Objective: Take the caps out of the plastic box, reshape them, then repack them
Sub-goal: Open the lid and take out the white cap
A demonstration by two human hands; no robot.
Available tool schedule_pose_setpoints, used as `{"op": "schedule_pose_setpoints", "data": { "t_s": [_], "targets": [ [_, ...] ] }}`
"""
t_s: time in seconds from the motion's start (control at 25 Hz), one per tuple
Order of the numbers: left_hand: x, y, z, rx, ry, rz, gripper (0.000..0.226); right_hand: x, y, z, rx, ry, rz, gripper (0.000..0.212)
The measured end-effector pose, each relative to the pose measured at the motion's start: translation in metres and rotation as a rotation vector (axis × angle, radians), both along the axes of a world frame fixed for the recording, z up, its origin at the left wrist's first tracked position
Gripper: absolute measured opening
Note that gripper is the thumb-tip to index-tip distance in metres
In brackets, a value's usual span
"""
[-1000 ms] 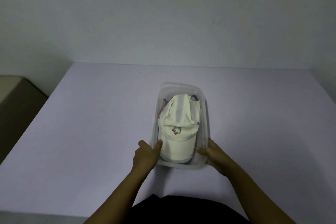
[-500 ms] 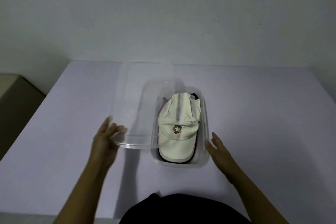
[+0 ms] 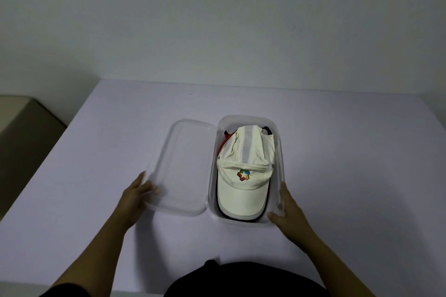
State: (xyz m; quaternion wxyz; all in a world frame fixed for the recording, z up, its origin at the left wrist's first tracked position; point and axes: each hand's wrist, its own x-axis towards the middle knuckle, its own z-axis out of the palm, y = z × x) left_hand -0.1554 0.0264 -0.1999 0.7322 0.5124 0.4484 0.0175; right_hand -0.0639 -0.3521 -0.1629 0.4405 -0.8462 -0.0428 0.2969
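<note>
A clear plastic box (image 3: 280, 149) stands uncovered in the middle of the pale table. A cream cap (image 3: 243, 171) with a coloured logo lies on top inside it, brim towards me. Red and dark caps (image 3: 223, 142) peek out beneath it. The clear lid (image 3: 183, 169) lies flat on the table just left of the box. My left hand (image 3: 136, 196) holds the lid's near left corner. My right hand (image 3: 288, 210) rests against the box's near right corner, thumb and fingers around it.
The pale table (image 3: 350, 164) runs back to a plain wall. A beige piece of furniture (image 3: 21, 128) stands lower, off the table's left edge. My dark clothing (image 3: 241, 279) shows at the bottom.
The lid came off the box: my left hand lifted it, carried it leftward and laid it flat on the table. My right hand stayed by the box's near right corner.
</note>
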Motion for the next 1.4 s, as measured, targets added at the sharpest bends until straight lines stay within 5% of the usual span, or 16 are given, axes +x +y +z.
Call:
{"op": "schedule_pose_setpoints", "data": {
  "t_s": [0.16,0.36,0.44,0.52,0.64,0.88,1.04,1.24,1.4],
  "targets": [
    [0.0,0.003,-0.013,0.338,0.15,-0.22,0.05,-0.001,0.001,0.002,0.001,0.005,-0.011,0.089],
    [0.008,-0.001,-0.014,0.55,0.366,-0.198,0.047,0.0,0.001,0.001,-0.016,0.011,-0.008,0.088],
    [0.016,-0.014,-0.009,0.792,0.489,-0.295,0.053,0.001,0.0,0.001,-0.021,0.021,0.006,0.087],
    [0.032,-0.043,0.004,1.023,0.327,-0.305,0.054,0.002,0.001,0.0,-0.055,0.006,0.043,0.087],
    [0.054,-0.107,0.024,0.942,-0.013,-0.364,0.051,0.004,0.012,0.0,-0.218,-0.239,0.079,0.085],
    [0.064,-0.17,0.026,0.71,0.013,-0.439,0.053,0.043,0.05,0.005,-0.29,-0.438,-0.067,0.051],
    [0.064,-0.171,0.021,0.748,0.042,-0.436,0.048,0.048,0.066,0.022,-0.051,-0.688,-0.175,0.02],
    [0.066,-0.168,0.016,0.785,0.042,-0.422,0.045,0.086,0.049,0.075,0.293,-0.609,-0.568,0.019],
    [0.068,-0.167,0.009,0.805,0.046,-0.413,0.044,0.139,-0.008,0.075,0.246,-0.66,-0.687,0.024]
  ]
}}
